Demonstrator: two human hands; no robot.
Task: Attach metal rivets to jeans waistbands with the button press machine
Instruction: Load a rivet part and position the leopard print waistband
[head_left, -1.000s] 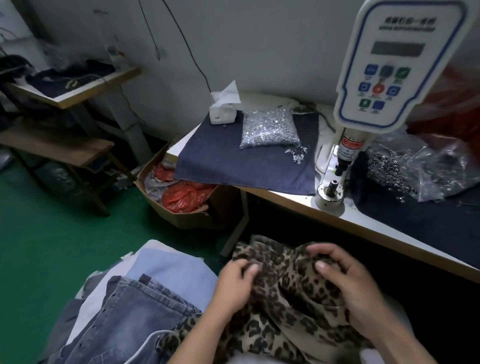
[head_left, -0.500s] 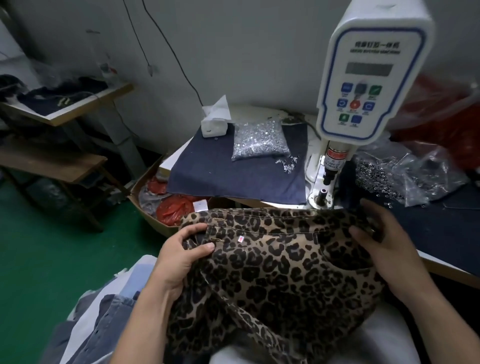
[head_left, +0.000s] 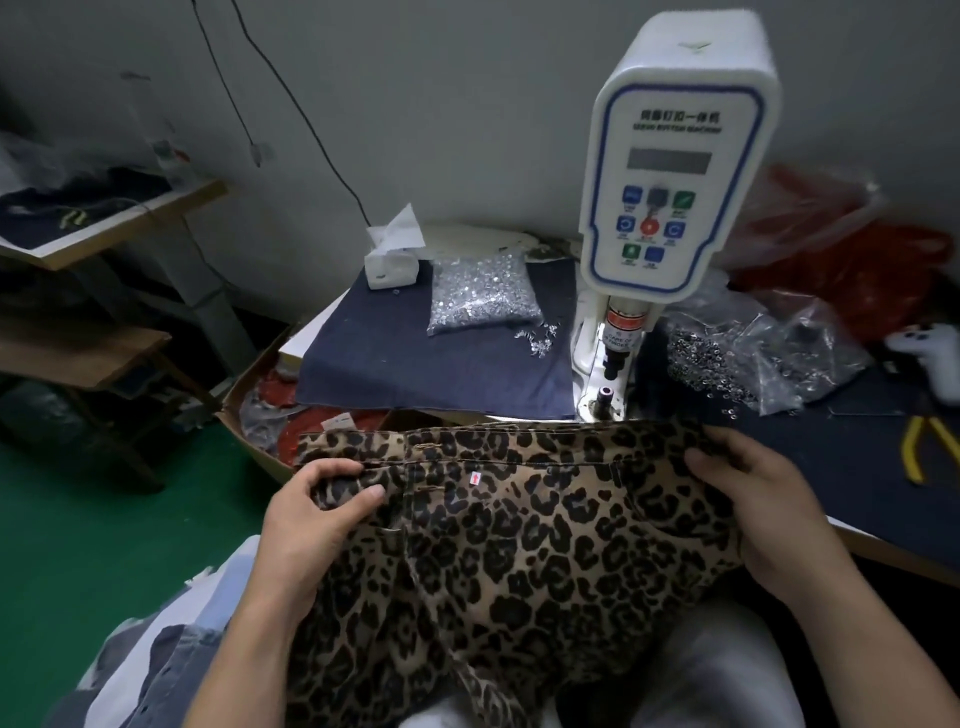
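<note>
Where legible, machine (head_left: 675, 171) lettering: "BUTTON".

The button press machine (head_left: 675, 171) carries a line of Chinese characters above a blurred English line – neither reads clearly. At its 6 o'clock, a red label (head_left: 626, 318) shows unreadable print. The leopard-print jeans (head_left: 519, 545) bear a small white tag (head_left: 474, 478) with a red arrow.
</note>
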